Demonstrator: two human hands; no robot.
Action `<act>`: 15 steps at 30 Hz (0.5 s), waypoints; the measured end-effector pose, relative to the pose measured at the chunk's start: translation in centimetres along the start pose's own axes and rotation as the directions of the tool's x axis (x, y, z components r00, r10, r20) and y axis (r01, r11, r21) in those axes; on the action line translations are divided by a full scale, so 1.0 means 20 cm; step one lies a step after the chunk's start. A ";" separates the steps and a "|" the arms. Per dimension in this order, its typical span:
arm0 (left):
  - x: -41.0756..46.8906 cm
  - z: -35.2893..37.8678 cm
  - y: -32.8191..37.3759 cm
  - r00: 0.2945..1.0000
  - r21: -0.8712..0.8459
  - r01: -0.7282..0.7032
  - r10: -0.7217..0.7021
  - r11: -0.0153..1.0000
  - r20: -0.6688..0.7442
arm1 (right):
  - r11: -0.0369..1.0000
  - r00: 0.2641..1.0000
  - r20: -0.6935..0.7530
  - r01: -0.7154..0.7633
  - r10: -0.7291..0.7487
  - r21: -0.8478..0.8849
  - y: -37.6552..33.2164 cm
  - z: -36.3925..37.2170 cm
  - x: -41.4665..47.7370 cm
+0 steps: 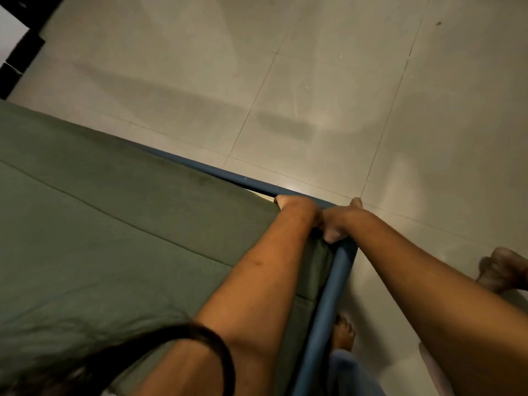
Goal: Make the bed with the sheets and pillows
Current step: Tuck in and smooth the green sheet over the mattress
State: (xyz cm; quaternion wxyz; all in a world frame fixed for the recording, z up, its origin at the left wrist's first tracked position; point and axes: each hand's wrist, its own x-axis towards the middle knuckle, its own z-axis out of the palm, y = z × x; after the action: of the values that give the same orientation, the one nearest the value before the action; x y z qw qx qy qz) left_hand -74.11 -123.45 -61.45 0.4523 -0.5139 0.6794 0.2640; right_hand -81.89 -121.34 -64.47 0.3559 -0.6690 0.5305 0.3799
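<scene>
A green sheet [120, 224] covers the mattress, which fills the left half of the view. A blue metal bed frame [328, 304] runs along its far edge and down its right side, meeting at a corner. Both my hands are at that corner. My left hand [297, 208] grips the sheet's corner, its fingers curled down over the mattress edge and hidden. My right hand [340, 221] sits right beside it, fingers curled round the bunched green cloth by the frame rail.
Pale tiled floor [328, 95] stretches beyond and to the right of the bed. My bare feet [344, 332] stand by the right rail, and another foot [501, 270] shows at the right edge. A dark piece of furniture [20, 52] stands at the top left.
</scene>
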 end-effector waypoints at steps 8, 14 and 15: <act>-0.02 -0.01 0.02 0.998 0.058 -0.020 0.016 0.998 0.058 | 0.974 0.989 -0.133 0.029 -0.060 -0.224 -0.01 0.04 -0.03; -0.09 -0.11 -0.07 0.988 -0.075 -0.103 0.111 0.992 0.111 | 0.994 0.998 0.045 0.041 -0.046 0.101 -0.06 -0.01 -0.05; -0.11 -0.13 -0.09 0.987 -0.046 -0.118 0.122 0.992 0.103 | 0.985 0.992 0.110 0.034 -0.054 0.170 -0.07 -0.01 -0.04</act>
State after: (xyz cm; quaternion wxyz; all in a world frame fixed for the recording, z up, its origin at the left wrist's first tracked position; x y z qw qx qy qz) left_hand -73.21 -125.24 -58.21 0.4604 -0.4662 0.6790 0.3311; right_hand -80.61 -120.92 -63.51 0.4491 -0.6254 0.5243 0.3637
